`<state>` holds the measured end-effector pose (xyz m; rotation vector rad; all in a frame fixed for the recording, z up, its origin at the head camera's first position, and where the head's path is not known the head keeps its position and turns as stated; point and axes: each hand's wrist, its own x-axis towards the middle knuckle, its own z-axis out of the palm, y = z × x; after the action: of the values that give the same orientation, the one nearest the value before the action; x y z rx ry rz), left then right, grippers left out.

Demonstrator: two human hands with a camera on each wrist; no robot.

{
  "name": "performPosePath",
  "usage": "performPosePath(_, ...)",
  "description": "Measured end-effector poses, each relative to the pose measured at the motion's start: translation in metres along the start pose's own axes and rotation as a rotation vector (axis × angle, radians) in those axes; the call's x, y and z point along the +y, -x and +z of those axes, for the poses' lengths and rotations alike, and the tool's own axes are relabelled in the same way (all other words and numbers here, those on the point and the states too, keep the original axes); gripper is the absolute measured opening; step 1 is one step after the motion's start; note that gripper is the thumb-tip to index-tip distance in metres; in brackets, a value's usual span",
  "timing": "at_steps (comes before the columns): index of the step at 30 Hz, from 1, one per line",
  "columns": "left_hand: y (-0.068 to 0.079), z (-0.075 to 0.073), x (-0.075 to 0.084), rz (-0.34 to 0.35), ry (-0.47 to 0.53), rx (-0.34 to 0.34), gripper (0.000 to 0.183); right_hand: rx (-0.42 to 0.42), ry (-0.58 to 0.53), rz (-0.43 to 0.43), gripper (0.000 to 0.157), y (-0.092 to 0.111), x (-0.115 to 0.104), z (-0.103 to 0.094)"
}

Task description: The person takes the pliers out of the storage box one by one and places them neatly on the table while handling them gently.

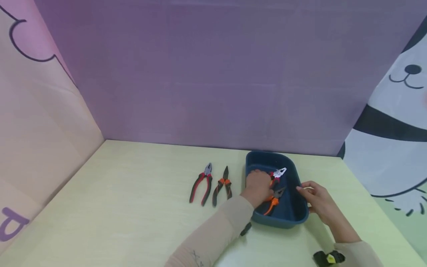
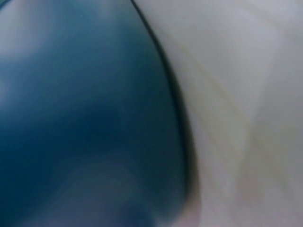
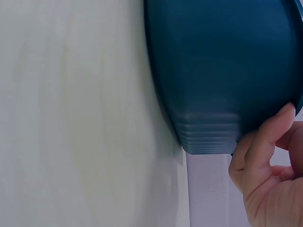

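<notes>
A dark blue plastic bin (image 1: 293,207) stands on the table. My left hand (image 1: 259,187) reaches down into its left side, fingertips hidden. Beside that hand in the bin lie red-handled pliers (image 1: 279,172) and orange-handled pliers (image 1: 274,202), both partly covered; whether the fingers grip either cannot be seen. My right hand (image 1: 317,200) pinches the bin's right rim, thumb at the edge. The right wrist view shows this hand (image 3: 272,175) against the bin's wall (image 3: 222,71). Only the bin's blurred outer wall (image 2: 94,94) and table fill the left wrist view.
Left of the bin lie red-and-black pliers (image 1: 201,184) and orange-and-black pliers (image 1: 222,185). A small dark object (image 1: 245,229) shows beside the left forearm. By the right sleeve is a black and yellow item (image 1: 328,258). A purple wall (image 1: 213,81) borders the table's back.
</notes>
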<state>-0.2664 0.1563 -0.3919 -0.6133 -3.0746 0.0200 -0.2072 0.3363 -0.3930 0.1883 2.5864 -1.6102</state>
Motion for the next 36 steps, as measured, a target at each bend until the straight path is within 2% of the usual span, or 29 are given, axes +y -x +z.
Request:
performPosePath(12, -0.001, -0.007, -0.002, 0.004, 0.034, -0.029, 0.034, -0.002, -0.008, -0.001, 0.031, -0.001, -0.003, -0.001)
performPosePath(22, 0.002, -0.009, -0.003, 0.029, 0.041, 0.039, 0.035, -0.001, -0.015, -0.007, 0.03, 0.0, -0.003, -0.001)
performPosePath(32, 0.007, -0.019, -0.004, 0.024, 0.081, 0.036, 0.038, 0.0, -0.006, -0.006, 0.031, 0.0, -0.002, 0.0)
performPosePath(36, 0.011, -0.024, -0.004, 0.013, 0.115, 0.003, 0.037, -0.001, -0.012, -0.011, 0.03, 0.001, 0.0, 0.001)
